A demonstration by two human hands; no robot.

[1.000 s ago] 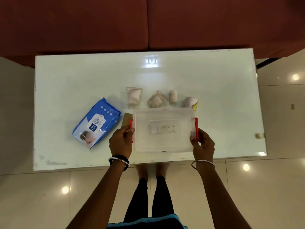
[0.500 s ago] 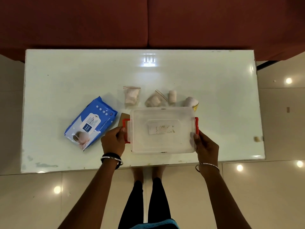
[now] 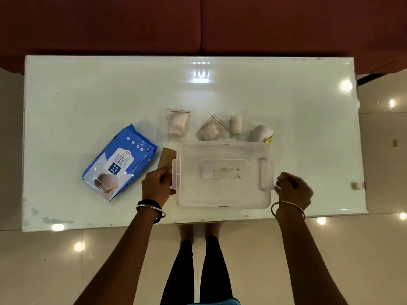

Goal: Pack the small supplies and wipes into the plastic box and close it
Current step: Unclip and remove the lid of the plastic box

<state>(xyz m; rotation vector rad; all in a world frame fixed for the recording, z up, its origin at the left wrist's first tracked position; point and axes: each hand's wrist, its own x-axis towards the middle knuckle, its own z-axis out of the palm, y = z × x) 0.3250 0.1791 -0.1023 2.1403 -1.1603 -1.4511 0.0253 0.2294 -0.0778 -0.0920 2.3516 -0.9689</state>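
Observation:
A clear plastic box with its lid on stands near the table's front edge. Its two side latches stick outward, the right latch free. My left hand pinches the left latch. My right hand hovers just right of the box, apart from it, fingers loosely curled and empty. A blue wipes pack lies to the left. Behind the box lie two small zip bags, a small roll and a white roll.
A brown card piece lies between the wipes pack and the box. The white glossy table has a dark red sofa behind it. A small object sits near the right edge. My legs stand under the front edge.
Both latches have swung outward from the box's sides. My right hand has let go of the right latch and moved a little to the right. The left hand stays at the left latch.

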